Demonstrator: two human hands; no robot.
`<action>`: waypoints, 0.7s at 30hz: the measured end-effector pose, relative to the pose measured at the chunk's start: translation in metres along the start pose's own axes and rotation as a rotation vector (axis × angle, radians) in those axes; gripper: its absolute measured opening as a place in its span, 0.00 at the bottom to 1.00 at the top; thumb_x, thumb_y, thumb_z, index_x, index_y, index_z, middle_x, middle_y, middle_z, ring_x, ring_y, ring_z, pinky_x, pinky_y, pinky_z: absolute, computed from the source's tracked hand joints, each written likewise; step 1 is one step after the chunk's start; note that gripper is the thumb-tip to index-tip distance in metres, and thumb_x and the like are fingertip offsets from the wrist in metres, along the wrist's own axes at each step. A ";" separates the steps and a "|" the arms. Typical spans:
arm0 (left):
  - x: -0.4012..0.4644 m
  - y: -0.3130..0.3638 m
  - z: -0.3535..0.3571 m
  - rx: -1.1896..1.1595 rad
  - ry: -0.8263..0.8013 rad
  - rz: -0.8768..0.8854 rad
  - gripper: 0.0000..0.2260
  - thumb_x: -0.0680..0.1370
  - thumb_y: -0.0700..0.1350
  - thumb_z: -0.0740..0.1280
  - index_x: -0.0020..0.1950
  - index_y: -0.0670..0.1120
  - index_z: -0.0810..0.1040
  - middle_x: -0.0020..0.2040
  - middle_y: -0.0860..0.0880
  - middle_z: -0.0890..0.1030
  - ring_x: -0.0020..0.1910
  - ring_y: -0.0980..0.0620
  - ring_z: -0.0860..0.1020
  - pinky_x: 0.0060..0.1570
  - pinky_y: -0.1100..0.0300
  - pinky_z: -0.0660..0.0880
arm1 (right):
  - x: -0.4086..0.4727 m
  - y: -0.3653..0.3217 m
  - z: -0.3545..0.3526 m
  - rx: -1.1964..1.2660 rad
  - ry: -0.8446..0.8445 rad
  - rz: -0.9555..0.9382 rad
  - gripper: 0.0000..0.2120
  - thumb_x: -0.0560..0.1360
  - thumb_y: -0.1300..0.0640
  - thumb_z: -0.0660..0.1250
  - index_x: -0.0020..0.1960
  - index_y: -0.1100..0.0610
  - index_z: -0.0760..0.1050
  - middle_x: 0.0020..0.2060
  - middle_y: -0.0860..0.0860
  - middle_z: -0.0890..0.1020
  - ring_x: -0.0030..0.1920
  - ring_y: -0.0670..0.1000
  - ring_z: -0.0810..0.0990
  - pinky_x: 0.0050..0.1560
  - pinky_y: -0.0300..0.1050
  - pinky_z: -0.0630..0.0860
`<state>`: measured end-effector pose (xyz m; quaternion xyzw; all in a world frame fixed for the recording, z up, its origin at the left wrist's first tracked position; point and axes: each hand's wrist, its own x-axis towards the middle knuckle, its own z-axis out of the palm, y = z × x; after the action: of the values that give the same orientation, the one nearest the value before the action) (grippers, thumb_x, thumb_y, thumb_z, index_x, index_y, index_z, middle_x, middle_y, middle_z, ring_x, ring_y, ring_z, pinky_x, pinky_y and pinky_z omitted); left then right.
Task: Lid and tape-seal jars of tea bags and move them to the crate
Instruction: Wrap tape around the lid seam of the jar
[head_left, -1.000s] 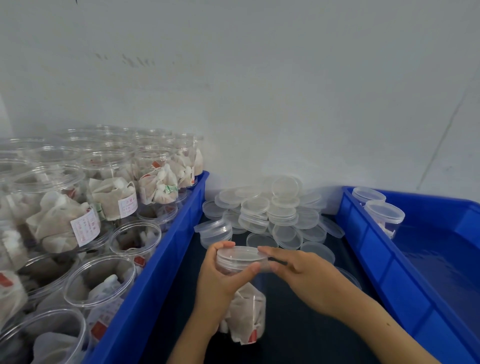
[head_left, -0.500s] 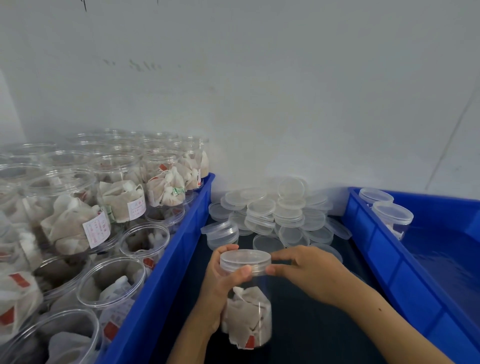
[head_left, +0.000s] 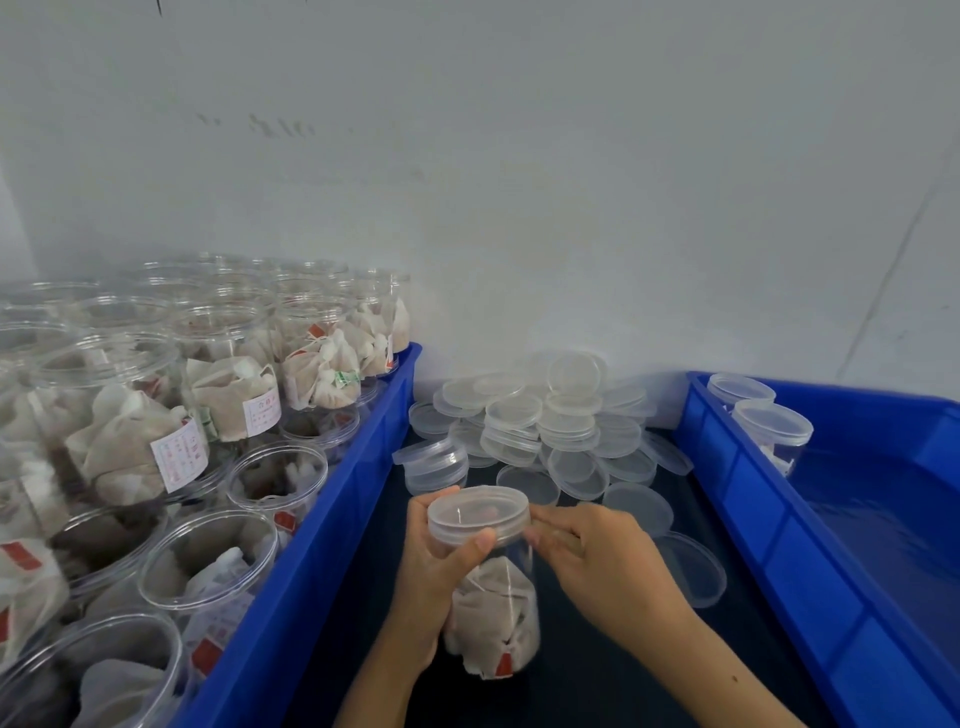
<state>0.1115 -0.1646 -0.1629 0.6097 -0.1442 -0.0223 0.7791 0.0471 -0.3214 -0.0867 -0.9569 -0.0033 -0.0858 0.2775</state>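
Note:
A clear plastic jar (head_left: 493, 618) with tea bags inside stands on the dark surface between two blue crates. A translucent lid (head_left: 478, 512) sits on its mouth. My left hand (head_left: 436, 577) grips the jar's upper part, thumb against the lid's skirt. From the right, my right hand (head_left: 597, 561) pinches the lid's edge with its fingertips. The right blue crate (head_left: 737, 499) holds two lidded jars (head_left: 769, 426) in its far corner.
The left blue crate (head_left: 332, 525) is packed with several open jars of tea bags (head_left: 228, 395). A heap of loose translucent lids (head_left: 550, 421) lies against the white wall behind the jar, and some lids (head_left: 691, 569) lie beside my right hand.
The camera has tilted a little, so everything sits higher in view. Both hands stay on the jar and lid; the lid looks pressed further down and level.

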 end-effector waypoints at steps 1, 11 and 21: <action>0.000 0.001 0.001 0.010 -0.013 -0.001 0.35 0.57 0.58 0.76 0.62 0.48 0.72 0.53 0.54 0.82 0.52 0.58 0.81 0.45 0.69 0.77 | 0.002 0.001 -0.001 -0.021 0.003 0.003 0.14 0.81 0.47 0.61 0.65 0.38 0.75 0.45 0.38 0.79 0.42 0.41 0.77 0.44 0.31 0.72; -0.008 0.019 0.012 0.331 -0.050 0.090 0.51 0.55 0.73 0.74 0.72 0.65 0.53 0.64 0.63 0.71 0.63 0.64 0.71 0.61 0.64 0.69 | -0.002 -0.003 -0.002 -0.152 -0.004 0.039 0.11 0.81 0.46 0.59 0.54 0.42 0.81 0.46 0.46 0.71 0.44 0.46 0.76 0.46 0.40 0.76; 0.006 0.017 0.006 0.229 0.084 0.010 0.34 0.55 0.55 0.81 0.58 0.54 0.74 0.52 0.53 0.82 0.48 0.63 0.80 0.43 0.72 0.75 | 0.000 -0.007 -0.004 -0.120 -0.029 -0.003 0.10 0.80 0.44 0.60 0.49 0.43 0.79 0.41 0.45 0.73 0.41 0.44 0.74 0.41 0.40 0.72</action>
<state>0.1137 -0.1672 -0.1440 0.6943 -0.1158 0.0238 0.7099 0.0459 -0.3175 -0.0791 -0.9729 -0.0036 -0.0724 0.2194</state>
